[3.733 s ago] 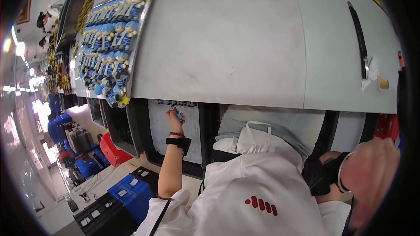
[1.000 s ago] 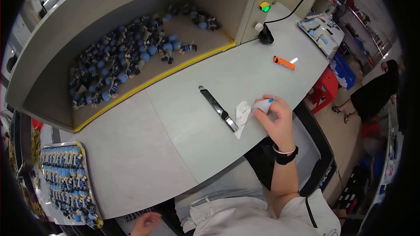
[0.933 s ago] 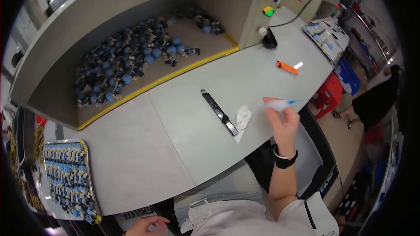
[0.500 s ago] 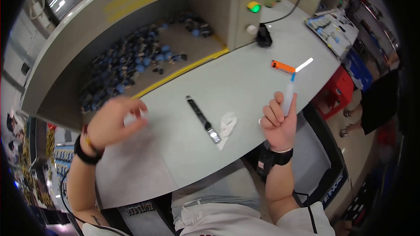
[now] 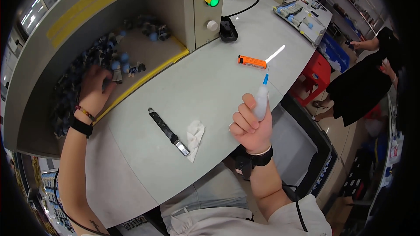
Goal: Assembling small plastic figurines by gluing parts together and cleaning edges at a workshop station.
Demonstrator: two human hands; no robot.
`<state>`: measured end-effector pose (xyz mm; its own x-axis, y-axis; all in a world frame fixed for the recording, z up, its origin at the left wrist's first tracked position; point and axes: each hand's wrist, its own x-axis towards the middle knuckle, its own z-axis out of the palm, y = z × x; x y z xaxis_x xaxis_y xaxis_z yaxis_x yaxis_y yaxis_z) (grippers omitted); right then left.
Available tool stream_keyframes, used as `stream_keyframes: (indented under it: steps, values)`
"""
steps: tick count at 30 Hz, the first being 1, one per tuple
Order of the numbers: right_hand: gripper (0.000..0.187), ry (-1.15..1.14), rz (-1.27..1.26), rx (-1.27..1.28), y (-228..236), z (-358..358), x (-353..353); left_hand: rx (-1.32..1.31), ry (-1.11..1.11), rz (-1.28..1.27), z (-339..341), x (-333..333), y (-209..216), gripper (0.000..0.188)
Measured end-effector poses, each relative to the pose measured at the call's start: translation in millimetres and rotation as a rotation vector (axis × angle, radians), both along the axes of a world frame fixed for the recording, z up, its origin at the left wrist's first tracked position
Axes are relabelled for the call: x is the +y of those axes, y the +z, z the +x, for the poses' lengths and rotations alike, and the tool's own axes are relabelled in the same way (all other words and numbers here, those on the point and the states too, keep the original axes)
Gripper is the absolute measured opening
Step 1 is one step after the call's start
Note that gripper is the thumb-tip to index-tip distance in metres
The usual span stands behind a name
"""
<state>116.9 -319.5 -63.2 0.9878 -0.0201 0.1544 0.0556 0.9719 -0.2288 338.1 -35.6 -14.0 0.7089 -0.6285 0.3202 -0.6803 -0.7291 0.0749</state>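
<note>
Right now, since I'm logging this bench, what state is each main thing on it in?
Figurines: loosely heaped inside the booth.
Left hand: at the heap, grip unclear.
White bottle: held roughly upright, blue tip up.
Right hand: closed around the bottle.
Green lamp: lit.
Orange cylinder: lying on its side.
Black-and-silver tool: lying flat.
Tissue: crumpled.

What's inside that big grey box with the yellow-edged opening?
A jumbled pile of small blue-capped figurines, with the left hand among them. Whatever lies beneath the top figurines or behind that hand is covered, so I can't tell.
</note>
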Motion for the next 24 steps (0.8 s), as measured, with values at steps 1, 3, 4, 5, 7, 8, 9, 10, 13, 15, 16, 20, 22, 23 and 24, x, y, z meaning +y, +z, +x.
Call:
stream_keyframes:
  steps: [1,3,4,5,7,8,9,10,13,15,16,20,22,23,24]
  values:
    - [0.044,0.000,0.001,0.000,1,0,1,-0.088,-0.067,0.038,-4,3,0,0.022]
    - [0.044,-0.031,-0.054,0.029,5,1,4,-0.123,-0.072,0.058,-4,7,-6,0.023]
    - [0.044,-0.029,-0.054,0.030,5,1,5,-0.111,-0.066,0.025,-6,8,-6,0.024]
    - [0.044,-0.036,-0.065,0.044,6,1,6,-0.099,-0.060,-0.007,-7,9,-6,0.025]
    - [0.044,-0.036,-0.077,0.059,6,1,7,-0.054,-0.052,-0.070,-13,6,-3,0.026]
    - [0.044,-0.046,-0.083,0.073,5,2,8,-0.009,-0.045,-0.132,-16,4,-2,0.027]
    - [0.044,-0.055,-0.088,0.087,5,3,8,-0.009,-0.034,-0.131,-17,0,-2,0.027]
    - [0.044,-0.047,-0.087,0.092,4,2,6,0.018,-0.085,-0.119,-18,-7,-5,0.027]
    - [0.043,-0.057,-0.094,0.093,6,-2,6,0.085,-0.112,-0.029,-12,-16,-2,0.026]
    - [0.041,-0.081,-0.129,0.066,10,-2,8,0.121,-0.082,0.051,-10,-8,3,0.025]
    - [0.040,-0.095,-0.132,0.065,9,-2,7,0.140,-0.031,-0.033,-9,-9,1,0.024]
    - [0.040,-0.099,-0.110,0.091,6,-1,12,0.450,0.072,-0.416,-30,6,6,0.035]
    - [0.040,-0.087,-0.128,0.068,4,1,15,0.846,-0.025,-0.822,-65,15,17,0.048]
    - [0.040,-0.077,-0.119,0.081,5,1,16,1.046,-0.047,-0.920,-90,14,30,0.055]
    - [0.039,-0.107,-0.149,0.077,6,-1,15,1.176,-0.020,-0.973,-114,12,40,0.059]
